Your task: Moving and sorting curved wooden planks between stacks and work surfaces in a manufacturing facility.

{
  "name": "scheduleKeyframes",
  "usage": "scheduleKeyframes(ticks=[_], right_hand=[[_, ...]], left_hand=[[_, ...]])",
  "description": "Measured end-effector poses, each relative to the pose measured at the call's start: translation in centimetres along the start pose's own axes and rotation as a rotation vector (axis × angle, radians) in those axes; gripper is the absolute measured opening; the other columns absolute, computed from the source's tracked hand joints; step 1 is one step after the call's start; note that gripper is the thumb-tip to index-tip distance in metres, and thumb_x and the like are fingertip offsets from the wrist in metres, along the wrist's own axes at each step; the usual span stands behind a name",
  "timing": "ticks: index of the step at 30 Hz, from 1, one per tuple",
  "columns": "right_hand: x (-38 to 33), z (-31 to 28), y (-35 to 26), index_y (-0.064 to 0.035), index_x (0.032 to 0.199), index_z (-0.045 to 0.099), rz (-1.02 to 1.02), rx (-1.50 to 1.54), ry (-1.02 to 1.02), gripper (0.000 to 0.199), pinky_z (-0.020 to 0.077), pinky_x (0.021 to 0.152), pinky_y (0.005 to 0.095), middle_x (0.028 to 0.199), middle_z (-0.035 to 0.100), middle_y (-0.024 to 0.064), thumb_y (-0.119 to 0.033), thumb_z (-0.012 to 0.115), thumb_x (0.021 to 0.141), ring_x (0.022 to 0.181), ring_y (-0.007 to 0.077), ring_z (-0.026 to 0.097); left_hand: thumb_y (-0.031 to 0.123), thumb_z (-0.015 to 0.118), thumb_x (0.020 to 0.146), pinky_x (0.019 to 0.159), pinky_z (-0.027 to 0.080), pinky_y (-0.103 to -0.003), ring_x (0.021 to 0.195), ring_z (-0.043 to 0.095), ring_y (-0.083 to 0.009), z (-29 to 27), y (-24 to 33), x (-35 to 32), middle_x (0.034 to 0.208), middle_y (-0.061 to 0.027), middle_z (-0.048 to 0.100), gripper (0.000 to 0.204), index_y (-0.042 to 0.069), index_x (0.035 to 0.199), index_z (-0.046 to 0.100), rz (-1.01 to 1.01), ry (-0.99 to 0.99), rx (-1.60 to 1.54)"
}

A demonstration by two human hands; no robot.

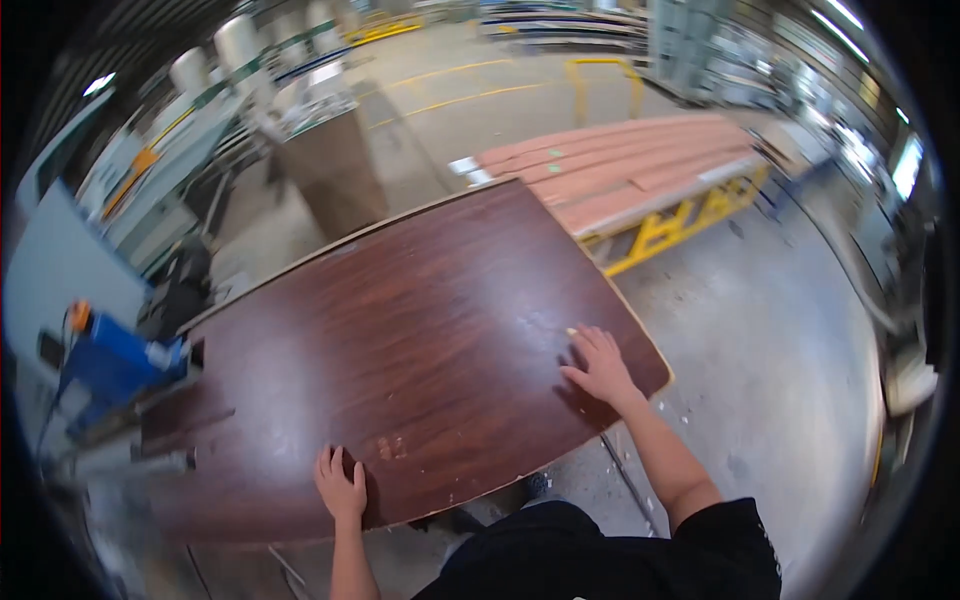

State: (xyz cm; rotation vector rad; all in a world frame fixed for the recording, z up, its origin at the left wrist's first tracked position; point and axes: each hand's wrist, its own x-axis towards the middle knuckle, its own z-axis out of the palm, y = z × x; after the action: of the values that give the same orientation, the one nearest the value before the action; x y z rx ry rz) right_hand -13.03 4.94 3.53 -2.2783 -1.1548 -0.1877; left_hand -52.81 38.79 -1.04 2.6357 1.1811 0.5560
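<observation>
A large dark reddish-brown wood-grain board (pixel 400 320) lies in front of me, its surface glossy under the lights. My left hand (pixel 341 484) rests near the board's front edge, fingers spread on the surface. Farther to the right, my right hand (pixel 600 368) is over the board with its fingers apart; whether it presses on the surface is hard to tell. A small pale bit (pixel 571 331) shows at its fingertips. Light scuff marks (pixel 392 448) lie on the board to the right of my left hand.
A blue machine (pixel 125 370) stands against the board's left end. Beyond the right end, reddish-pink panels (pixel 620 160) lie on a yellow frame (pixel 680 222). A brown box-like block (pixel 335 170) stands behind the board. Scraps litter the grey floor (pixel 760 400).
</observation>
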Motion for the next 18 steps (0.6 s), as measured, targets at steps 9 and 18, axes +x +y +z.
scheduleKeyframes(ticks=[9, 18], right_hand=[[2.4, 4.0, 0.5, -0.0065, 0.143, 0.041, 0.021, -0.29, -0.278, 0.07, 0.0135, 0.117, 0.0513, 0.153, 0.033, 0.0143, -0.043, 0.06, 0.087, 0.14, 0.0365, 0.029], [2.7, 5.0, 0.9, -0.0069, 0.144, 0.039, 0.079, -0.301, -0.255, 0.071, 0.0129, 0.118, 0.0506, 0.154, 0.033, 0.0124, -0.04, 0.061, 0.085, 0.14, 0.0359, 0.03]], left_hand=[[0.033, 0.065, 0.084, 0.11, 0.033, -0.046, 0.128, 0.043, -0.0348, -1.4, 0.5, 1.0, 0.136, -0.0144, 0.05, 0.049, 0.009, 0.125, 0.057, 0.043, 0.06, 0.069], [0.036, 0.062, 0.087, 0.112, 0.031, -0.044, 0.13, 0.041, -0.0309, -1.5, 0.1, 0.0, 0.139, -0.0101, 0.047, 0.05, 0.011, 0.129, 0.055, -0.007, 0.052, 0.06]])
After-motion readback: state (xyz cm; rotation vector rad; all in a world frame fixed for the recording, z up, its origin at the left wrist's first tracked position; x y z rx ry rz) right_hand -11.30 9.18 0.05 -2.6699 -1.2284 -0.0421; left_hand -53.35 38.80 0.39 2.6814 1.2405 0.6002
